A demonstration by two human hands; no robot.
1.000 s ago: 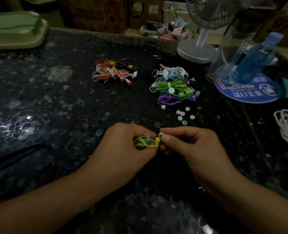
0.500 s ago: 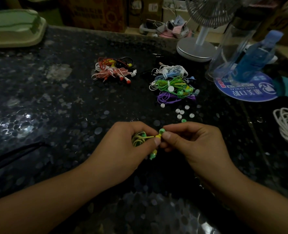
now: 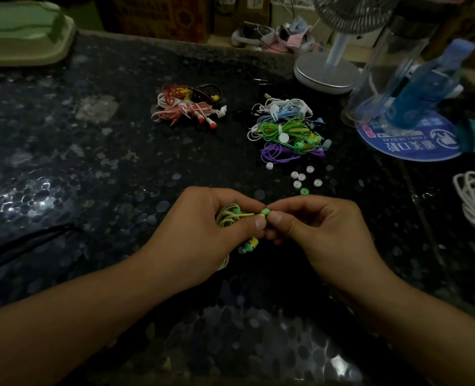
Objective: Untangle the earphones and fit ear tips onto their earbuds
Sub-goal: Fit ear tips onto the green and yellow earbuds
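Earphones [image 3: 232, 218], yellow-green set, being held over the dark table [image 3: 63, 162] while a green ear tip [image 3: 265, 212] is going onto an earbud.

Left hand [image 3: 202, 235] is curling round the bundled cord and pinching the earbud stem at its thumb; right hand [image 3: 314, 232] is pinching the green tip between thumb and forefinger, pressing it against the bud end. Second earbud [image 3: 248, 245] is dangling just below the hands, apparently with a tip already on. Step in hand looks like tip fitting, second bud. Next move probably calls for a firm push, maybe a twist, until the tip is seating fully. Loose white tips [image 3: 300, 178] and one green tip [image 3: 303, 191] are lying just beyond the hands, near the tangled pile [image 3: 286, 132]; another pile [image 3: 189, 107] is sitting further left.
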